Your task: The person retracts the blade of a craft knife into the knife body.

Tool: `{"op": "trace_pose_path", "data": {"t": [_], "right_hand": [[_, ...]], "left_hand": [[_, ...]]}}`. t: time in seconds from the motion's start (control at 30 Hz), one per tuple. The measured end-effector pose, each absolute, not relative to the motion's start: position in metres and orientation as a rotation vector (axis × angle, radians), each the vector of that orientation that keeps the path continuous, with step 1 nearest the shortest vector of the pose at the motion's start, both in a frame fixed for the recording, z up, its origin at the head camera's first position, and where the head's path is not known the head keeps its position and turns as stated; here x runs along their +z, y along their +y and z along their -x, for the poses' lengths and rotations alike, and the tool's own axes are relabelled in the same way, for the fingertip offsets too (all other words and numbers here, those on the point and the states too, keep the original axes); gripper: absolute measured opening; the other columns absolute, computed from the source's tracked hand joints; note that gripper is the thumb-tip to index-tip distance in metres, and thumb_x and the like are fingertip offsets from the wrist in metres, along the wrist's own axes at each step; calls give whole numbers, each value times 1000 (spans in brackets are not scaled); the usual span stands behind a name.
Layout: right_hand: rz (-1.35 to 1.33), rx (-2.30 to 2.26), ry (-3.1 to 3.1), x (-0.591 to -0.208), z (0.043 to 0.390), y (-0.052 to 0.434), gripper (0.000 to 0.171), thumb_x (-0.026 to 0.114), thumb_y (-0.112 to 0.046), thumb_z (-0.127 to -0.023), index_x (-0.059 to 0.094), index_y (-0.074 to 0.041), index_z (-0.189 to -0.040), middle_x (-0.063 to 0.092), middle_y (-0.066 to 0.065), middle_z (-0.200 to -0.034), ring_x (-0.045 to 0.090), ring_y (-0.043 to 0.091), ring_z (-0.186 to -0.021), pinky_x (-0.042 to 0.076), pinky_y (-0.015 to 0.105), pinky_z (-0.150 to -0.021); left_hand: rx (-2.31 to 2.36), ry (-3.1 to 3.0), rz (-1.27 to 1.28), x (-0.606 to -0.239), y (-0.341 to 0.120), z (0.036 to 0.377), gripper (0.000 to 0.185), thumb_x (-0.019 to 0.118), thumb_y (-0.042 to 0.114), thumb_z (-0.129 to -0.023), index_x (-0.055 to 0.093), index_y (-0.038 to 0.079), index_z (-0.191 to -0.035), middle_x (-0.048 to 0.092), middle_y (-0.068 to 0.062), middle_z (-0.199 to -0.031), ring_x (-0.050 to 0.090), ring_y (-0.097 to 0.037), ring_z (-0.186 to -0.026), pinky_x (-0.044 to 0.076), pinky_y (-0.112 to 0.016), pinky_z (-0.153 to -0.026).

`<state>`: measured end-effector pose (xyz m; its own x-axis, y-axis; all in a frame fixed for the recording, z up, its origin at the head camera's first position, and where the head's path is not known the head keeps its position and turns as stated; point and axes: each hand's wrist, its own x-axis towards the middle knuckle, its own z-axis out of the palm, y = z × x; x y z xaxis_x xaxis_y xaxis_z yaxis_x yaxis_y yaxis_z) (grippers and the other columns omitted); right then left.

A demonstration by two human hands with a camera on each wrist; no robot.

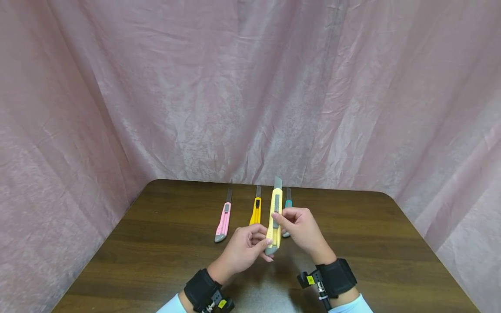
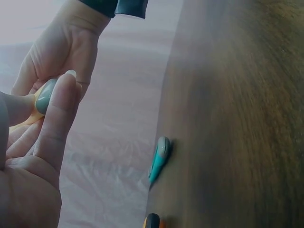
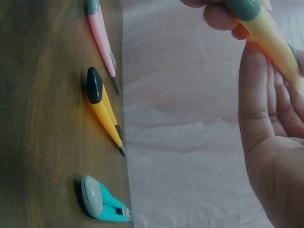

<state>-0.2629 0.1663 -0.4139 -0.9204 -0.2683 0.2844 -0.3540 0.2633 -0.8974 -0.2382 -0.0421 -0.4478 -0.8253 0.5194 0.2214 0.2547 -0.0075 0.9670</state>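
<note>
While the pale yellow knife [image 1: 274,221] is being pinched by the curled fingers of the left hand [image 1: 242,250] at its grey end and the right hand [image 1: 301,228] at its slider, its exposed blade [image 1: 278,182] is best being kept pointed away from both.

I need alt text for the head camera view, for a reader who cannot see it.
Two hands hold a pale yellow utility knife above a dark wooden table, the left hand at its rear end and the right hand at its slider. Pink, orange and teal knives lie behind, before a pink curtain.
</note>
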Motion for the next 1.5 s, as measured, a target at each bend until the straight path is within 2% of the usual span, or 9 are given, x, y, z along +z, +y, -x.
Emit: {"op": "trace_pose_path", "data": {"t": [0.2,0.47,0.67,0.8,0.93,1.03,1.17,1.37,1.5], "right_hand": [[-638,1757,-2393,-415,262,165,18,74,-25,-96,77,-7,-93,74,12,-79,65,22,-63,61,27,-55],[-557,1769,-2457,-416,263,163,28,71,-31,-98,77,-6,-88,73,11,-76,64,12,-62,59,25,-55],[-642,1763,-2421,-417,262,164,20,72,-23,-97,77,-5,-90,72,12,-75,61,9,-60,57,23,-53],[-630,1777,-2409,-418,263,164,20,73,-24,-97,77,-5,-91,72,11,-76,61,9,-61,57,23,-53],[-571,1824,-2460,-417,263,163,27,72,-30,-98,78,-4,-91,72,10,-77,67,12,-64,63,28,-58],[-579,1837,-2497,-416,262,164,28,70,-30,-99,78,-3,-92,74,11,-80,69,14,-67,65,30,-61],[-633,1798,-2487,-415,262,165,23,70,-26,-99,78,-5,-94,74,11,-80,65,11,-65,61,25,-59],[-692,1771,-2437,-416,262,164,19,71,-23,-98,78,-6,-92,71,10,-74,59,7,-59,54,22,-52],[-639,1821,-2442,-417,263,164,25,70,-26,-99,77,-5,-89,70,8,-74,62,8,-61,58,25,-55]], "left_hand": [[1938,2082,-834,-450,-42,240,25,68,14,-99,63,-1,-118,76,-21,-105,78,-24,-80,67,-35,-69],[1943,2108,-826,-449,-43,240,24,68,13,-100,63,-2,-118,76,-22,-105,78,-28,-80,67,-35,-69],[1938,2103,-814,-449,-43,239,24,67,13,-100,63,-3,-117,76,-22,-104,78,-34,-82,67,-34,-70],[1951,2110,-829,-450,-43,240,24,68,13,-99,63,-3,-117,75,-23,-103,78,-30,-80,67,-34,-68],[1956,2114,-831,-451,-43,241,24,68,12,-99,63,-4,-117,75,-23,-104,78,-23,-78,67,-34,-68],[1947,2111,-820,-452,-43,241,24,68,12,-99,63,-3,-117,75,-23,-104,78,-24,-79,67,-33,-69],[1938,2115,-815,-452,-43,241,23,67,12,-99,63,-3,-116,75,-22,-104,78,-28,-81,67,-33,-69],[1958,2122,-838,-451,-42,241,22,66,11,-100,63,-3,-116,76,-23,-102,78,-23,-77,67,-35,-68],[1964,2129,-840,-449,-42,242,20,65,10,-101,63,-4,-116,76,-24,-102,77,-20,-76,67,-36,-67]]}}
